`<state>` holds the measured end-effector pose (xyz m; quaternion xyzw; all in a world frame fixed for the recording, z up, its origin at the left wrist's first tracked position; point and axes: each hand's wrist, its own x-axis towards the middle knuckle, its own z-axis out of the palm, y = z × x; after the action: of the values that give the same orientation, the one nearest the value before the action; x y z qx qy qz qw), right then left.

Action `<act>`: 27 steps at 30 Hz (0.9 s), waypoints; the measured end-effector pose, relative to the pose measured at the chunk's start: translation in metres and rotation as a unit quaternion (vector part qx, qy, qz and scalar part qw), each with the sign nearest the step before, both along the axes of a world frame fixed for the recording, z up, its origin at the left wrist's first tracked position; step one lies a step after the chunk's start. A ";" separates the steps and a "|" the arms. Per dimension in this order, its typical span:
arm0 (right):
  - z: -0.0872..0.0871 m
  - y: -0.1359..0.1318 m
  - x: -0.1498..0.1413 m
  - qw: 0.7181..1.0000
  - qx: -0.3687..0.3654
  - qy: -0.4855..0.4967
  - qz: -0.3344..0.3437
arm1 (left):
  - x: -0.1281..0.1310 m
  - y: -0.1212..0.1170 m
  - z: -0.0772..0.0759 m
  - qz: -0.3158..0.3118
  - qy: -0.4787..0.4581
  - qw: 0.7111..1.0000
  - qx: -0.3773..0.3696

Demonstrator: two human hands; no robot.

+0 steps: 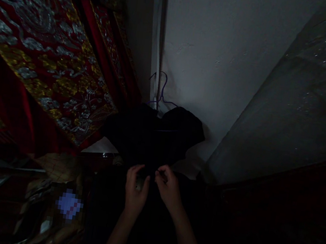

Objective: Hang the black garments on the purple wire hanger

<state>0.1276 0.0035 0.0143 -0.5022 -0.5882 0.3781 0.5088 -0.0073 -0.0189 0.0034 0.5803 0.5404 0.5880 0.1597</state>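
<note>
A black garment [151, 136] hangs on a thin purple hanger [163, 91] against the wall corner. Below its middle, my left hand [135, 193] is raised with the fingers curled and the thumb apart from them; I make out no object in its grip. A small pale patch shows between that thumb and fingers, too dim to name. Close by on the right, my right hand [168, 187] has its thumb and fingertips drawn together at the dark cloth. Whether cloth or something small is pinched there is lost in the darkness.
Red cloth [78, 53] with silver and gold embroidery hangs at the left. A pale pole [157, 36] runs down the corner beside a grey wall [214, 56]. A translucent sheet [304, 89] covers the right side. Dim clutter, with a blurred-out bluish patch [69, 204], lies lower left.
</note>
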 end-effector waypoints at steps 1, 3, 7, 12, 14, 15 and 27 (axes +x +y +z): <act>0.001 -0.001 -0.001 1.000 0.003 -0.001 0.005 | 0.005 -0.001 -0.003 -0.066 -0.005 0.997 -0.035; 0.003 -0.002 -0.001 1.000 0.005 0.001 0.026 | 0.013 0.001 -0.007 -0.133 -0.031 0.987 -0.088; 0.006 -0.003 0.004 0.998 -0.011 0.024 0.063 | 0.014 0.005 -0.006 -0.148 -0.077 0.981 -0.103; 0.009 -0.004 0.009 0.996 -0.029 0.049 0.069 | -0.001 0.010 0.000 -0.203 -0.203 0.943 -0.168; 0.010 -0.005 0.010 0.995 -0.029 0.056 0.082 | -0.006 0.014 0.004 -0.217 -0.215 0.934 -0.186; 0.011 -0.005 0.011 0.995 -0.029 0.055 0.083 | -0.007 0.016 0.006 -0.223 -0.206 0.934 -0.187; 0.014 -0.002 0.020 0.997 -0.001 -0.055 0.047 | 0.013 0.008 -0.002 -0.143 -0.158 0.965 -0.151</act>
<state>0.1474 0.0019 0.0284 -0.4950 -0.6373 0.3742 0.4570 0.0057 -0.0107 0.0017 0.5203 0.5017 0.5550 0.4117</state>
